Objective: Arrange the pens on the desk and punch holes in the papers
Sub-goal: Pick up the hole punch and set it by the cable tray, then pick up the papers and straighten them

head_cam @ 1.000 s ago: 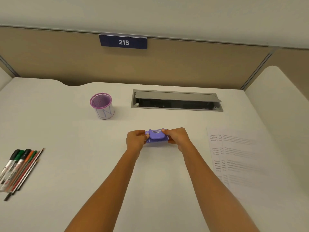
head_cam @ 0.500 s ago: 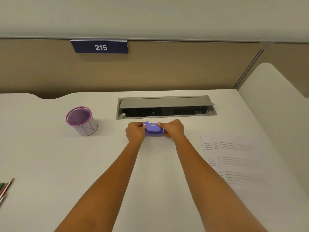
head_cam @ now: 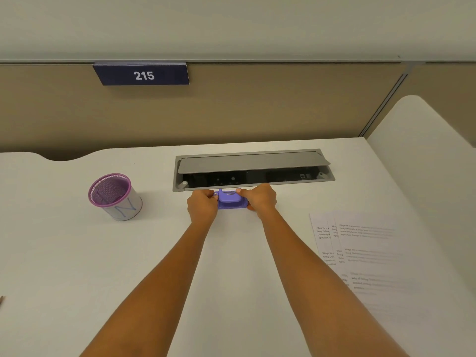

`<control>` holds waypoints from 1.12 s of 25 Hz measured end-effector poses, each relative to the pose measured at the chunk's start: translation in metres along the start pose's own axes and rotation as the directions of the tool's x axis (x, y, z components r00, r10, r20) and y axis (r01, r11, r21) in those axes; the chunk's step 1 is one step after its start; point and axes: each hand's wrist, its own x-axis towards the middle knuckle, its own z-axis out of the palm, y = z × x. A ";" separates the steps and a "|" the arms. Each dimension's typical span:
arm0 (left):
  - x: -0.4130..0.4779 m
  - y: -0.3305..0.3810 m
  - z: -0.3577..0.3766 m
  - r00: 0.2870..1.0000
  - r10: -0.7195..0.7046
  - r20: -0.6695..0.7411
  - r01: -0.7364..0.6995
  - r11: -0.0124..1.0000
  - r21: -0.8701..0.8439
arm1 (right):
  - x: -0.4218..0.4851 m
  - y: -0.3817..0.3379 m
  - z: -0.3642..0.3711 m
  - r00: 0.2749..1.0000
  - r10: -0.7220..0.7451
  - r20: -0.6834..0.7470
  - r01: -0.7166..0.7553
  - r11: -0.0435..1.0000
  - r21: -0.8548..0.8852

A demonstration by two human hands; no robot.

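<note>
I have the purple hole punch [head_cam: 231, 200] held between both hands low over the desk [head_cam: 77, 253]. Its long axis runs left to right, from the left hand [head_cam: 202, 210] to the right hand [head_cam: 258, 200]. The left fingers [head_cam: 207, 196] are curled round its left end, and the right thumb and fingers are closed on its right end, so both hands are clamped on the punch. I cannot tell whether it rests on the surface or sits just above it. The open cable tray [head_cam: 252, 168] lies directly beyond the fingertips.

As I judge it, the coming move turns on where the papers [head_cam: 373, 253] are. About 3 fanned sheets lie to the right of the right fingers and back toward my body, well apart from the punch. The right hand is the nearer one. I cannot tell which way the punch's slot faces.

The mesh pen cup [head_cam: 113, 195] stands well to the left of the left fingers and looks empty. Only 1 tip of what may be a pen [head_cam: 1, 300] shows at the far left edge.
</note>
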 end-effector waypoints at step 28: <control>-0.233 0.050 0.116 0.789 -0.119 0.603 0.224 0.969 -0.103 | -0.055 0.244 -0.222 0.941 0.279 -0.190 -0.308 0.941 -0.142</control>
